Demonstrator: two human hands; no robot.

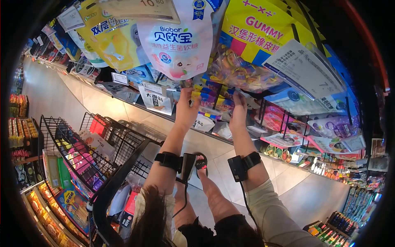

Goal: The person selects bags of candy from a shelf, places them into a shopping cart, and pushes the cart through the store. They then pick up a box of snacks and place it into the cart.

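Observation:
Both of my arms reach forward to a rack of hanging candy bags. My left hand (pixel 187 108) is at the left side of some purple and yellow packets (pixel 212 96), its fingers curled near their edge. On the right side of the same packets is my right hand (pixel 239 108), fingers bent and partly hidden against them. Whether either hand grips a packet is unclear. Above my left hand hangs a white and pink Biobor bag (pixel 176 45). A yellow gummy bag (pixel 251 45) hangs above my right hand, beside a price tag (pixel 302 70).
A black wire shopping cart (pixel 119 142) holding several packages stands at the lower left. Shelves with orange packs (pixel 51 214) lie beyond it. More hanging bags (pixel 284 117) are to the right, and tiled floor (pixel 218 173) shows below my hands.

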